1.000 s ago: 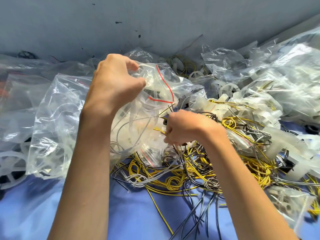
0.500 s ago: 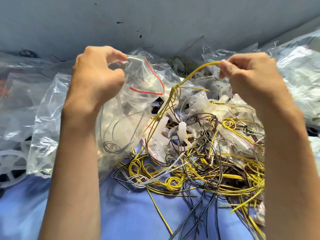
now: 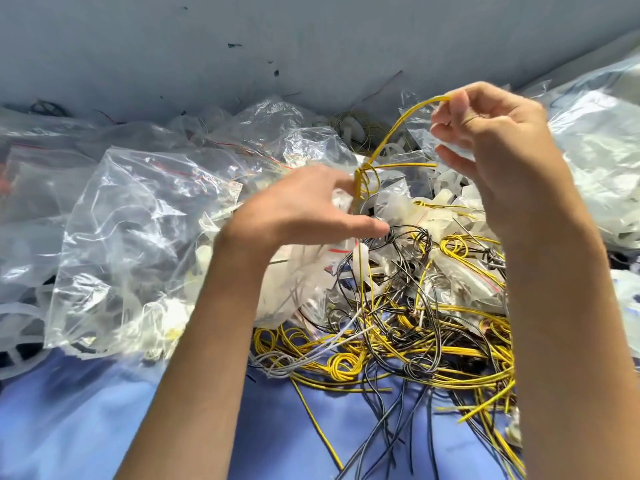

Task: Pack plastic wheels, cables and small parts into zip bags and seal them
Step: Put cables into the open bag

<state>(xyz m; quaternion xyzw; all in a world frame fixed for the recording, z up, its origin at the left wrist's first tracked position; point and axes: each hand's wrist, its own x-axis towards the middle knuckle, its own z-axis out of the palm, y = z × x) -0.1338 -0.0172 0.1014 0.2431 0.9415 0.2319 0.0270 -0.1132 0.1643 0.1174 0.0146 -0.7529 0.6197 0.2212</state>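
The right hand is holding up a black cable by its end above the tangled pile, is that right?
No, the cable in the right hand is yellow, not black; the head view shows it held up by its end above the tangled pile.

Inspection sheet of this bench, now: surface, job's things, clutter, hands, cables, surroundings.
Surface: blue cloth, bare near-left, covered elsewhere.
Job's things: large clear zip bag lying left with parts inside; white plastic wheel at the left edge; yellow cable lifted clear of the heap.
Clutter: crumpled bags piled along the far side and to the right.
Hands: right hand pinches the yellow cable's end; left hand reaches open-fingered to its coiled part, blurred, contact unclear.
Cables: cable tangle of yellow, black and grey, on the cloth.
Surroundings: grey wall with dark marks.
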